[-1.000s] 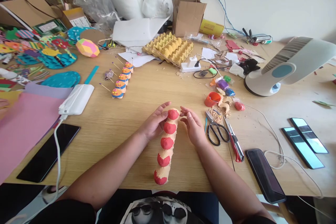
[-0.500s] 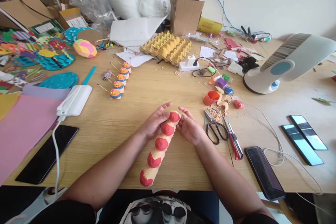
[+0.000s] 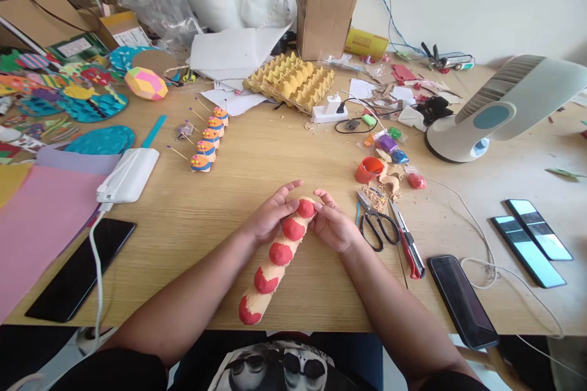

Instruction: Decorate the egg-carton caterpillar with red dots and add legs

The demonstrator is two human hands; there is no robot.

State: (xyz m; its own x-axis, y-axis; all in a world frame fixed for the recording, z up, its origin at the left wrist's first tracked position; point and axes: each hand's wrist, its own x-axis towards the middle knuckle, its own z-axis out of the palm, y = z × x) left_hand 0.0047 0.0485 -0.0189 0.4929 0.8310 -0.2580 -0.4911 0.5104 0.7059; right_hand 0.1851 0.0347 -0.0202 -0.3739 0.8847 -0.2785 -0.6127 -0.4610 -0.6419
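Pinching the far end of the cream egg-carton strip dotted with red clay domes (image 3: 276,255) in the curled right hand (image 3: 333,227), bracing it with the loosely open left hand (image 3: 269,218). Lying slantwise by the wooden desk (image 3: 192,226) front edge (tail almost overhanging), probably risking sliding off or denting soft domes.

Bright, even daylight lit the worktop (image 3: 192,220), shadows lay faint under the right grip (image 3: 334,229), screens (image 3: 539,238) far right of it glared, and frame edges bowed.

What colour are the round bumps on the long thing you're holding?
Red bumps on a pale orange egg-carton strip, clearest in the head view.
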